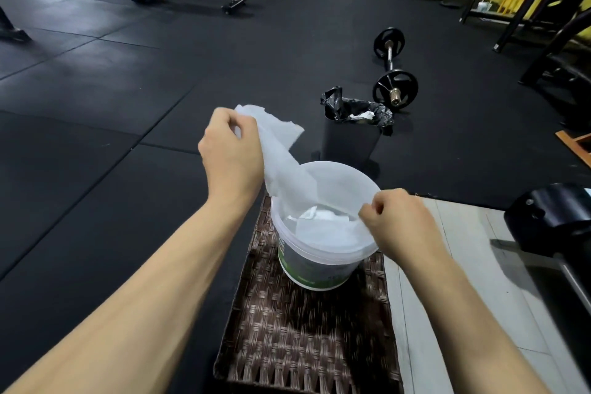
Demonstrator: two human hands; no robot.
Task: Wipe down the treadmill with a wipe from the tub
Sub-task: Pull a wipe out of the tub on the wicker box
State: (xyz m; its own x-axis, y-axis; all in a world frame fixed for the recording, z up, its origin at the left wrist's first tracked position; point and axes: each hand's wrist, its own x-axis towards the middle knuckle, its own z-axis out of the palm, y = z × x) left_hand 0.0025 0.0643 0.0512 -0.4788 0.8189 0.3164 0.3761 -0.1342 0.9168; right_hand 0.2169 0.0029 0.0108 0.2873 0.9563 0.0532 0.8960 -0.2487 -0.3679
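White wipe (281,166) — thin, creased — stretched between both hands above tub (319,253).

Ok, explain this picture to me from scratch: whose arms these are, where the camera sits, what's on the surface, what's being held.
There is no machine here. A camera worn on a person's head looks down at their own bare arms in a gym. The left hand holds a white wipe up out of an open tub; the right hand pinches its lower end at the tub's rim. The tub stands on a woven mat. Behind it are a lined bin and a barbell on the black floor.
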